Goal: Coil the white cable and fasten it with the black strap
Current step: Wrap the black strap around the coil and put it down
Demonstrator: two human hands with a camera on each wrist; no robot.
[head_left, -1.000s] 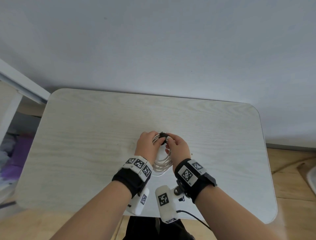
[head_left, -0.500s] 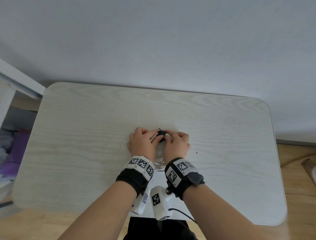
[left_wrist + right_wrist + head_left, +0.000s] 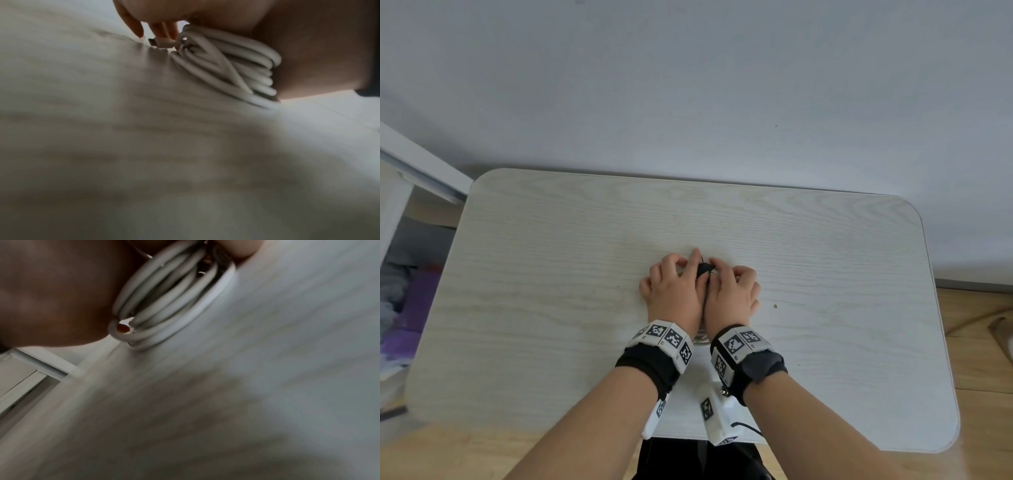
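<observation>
coil and strap are found between the two hands, and everything turns on that. the white cable is already wound into a stack of loops, stood on edge on the table, so that its flat faces are turned toward the palms and its long axis runs from the wrists away toward the fingertips. the left hand is pressed against one face, the right hand against the other, both equally close; neither arm is the nearer.

in the head view the black strap is seen at the far upper end of the coil, just where the fingertips of both hands meet. it appears to be pinched there by curled fingers of each hand, though exactly which fingers grip it cannot be told. in the left wrist view a connector plug is seen sticking out at the far end, close to the fingertips and just above the table.

fastening is judged to be the step in hand. whether the strap is closed cannot be told, its underside being hidden.
</observation>
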